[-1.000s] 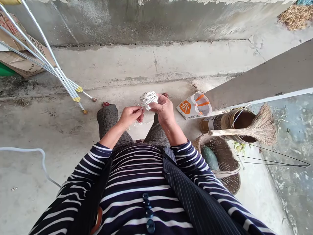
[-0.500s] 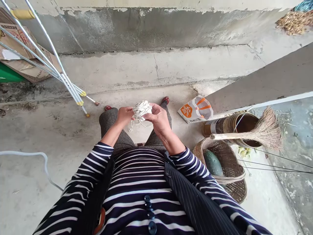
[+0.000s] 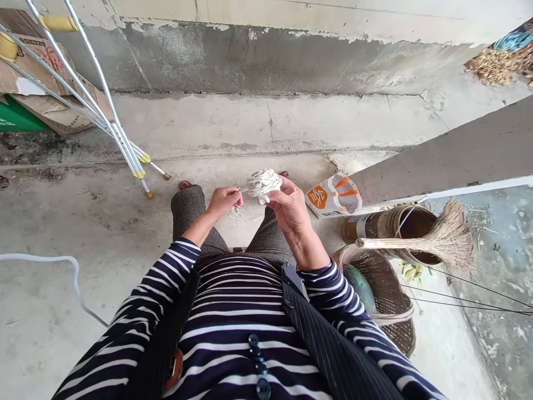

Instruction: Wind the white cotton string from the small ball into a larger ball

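Note:
A wound bundle of white cord (image 3: 264, 183) sits in my right hand (image 3: 290, 206), whose thumb presses on its near side while the other fingers go behind it. To the left of the bundle, my left hand (image 3: 225, 202) pinches a strand of the same cord between thumb and fingertips. A short length of that strand stretches between the two hands. Below it, a loose end of cord (image 3: 235, 213) dangles in a small curl over the gap between my knees.
Crutches (image 3: 119, 141) lean by cardboard boxes (image 3: 83, 94) at upper left. To my right are a paper bag (image 3: 333, 195), a brown bucket (image 3: 385, 223) under a straw broom (image 3: 445, 233), and a wicker basket (image 3: 385, 266) with a dark green melon (image 3: 358, 286). A pale hose (image 3: 50, 258) lies at left.
The hands have moved apart. My right hand has carried the cord bundle to the right, and my left hand has come off the bundle, drawing a strand out from it.

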A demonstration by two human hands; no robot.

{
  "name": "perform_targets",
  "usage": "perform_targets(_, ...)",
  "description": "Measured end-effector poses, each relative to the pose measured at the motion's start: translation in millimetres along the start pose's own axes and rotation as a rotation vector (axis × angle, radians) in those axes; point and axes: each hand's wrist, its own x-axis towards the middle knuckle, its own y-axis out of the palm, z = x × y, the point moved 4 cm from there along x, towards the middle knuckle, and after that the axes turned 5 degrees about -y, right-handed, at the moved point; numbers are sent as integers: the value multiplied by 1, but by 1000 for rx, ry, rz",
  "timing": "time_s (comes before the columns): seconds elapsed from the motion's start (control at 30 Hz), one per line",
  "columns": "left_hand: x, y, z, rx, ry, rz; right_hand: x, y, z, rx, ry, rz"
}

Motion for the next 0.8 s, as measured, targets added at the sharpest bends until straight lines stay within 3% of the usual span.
perform_targets(0.27,-8,-1,13,-65,-101,-6,-2,1,23,-21,-113,-4)
perform_targets(0.37,-21,5,5,-129,-80,90,1,2,34,-19,-200,-15)
perform_targets(0.53,-46,11,-18,-197,-25,229,25,-14,30,-18,-246,-154)
perform_targets(0.67,-53,10,-22,-90,2,309,42,-27,20,-40,-250,-236)
perform_targets(0.8,-49,5,-16,-4,7,239,43,-25,21,-34,-218,-231)
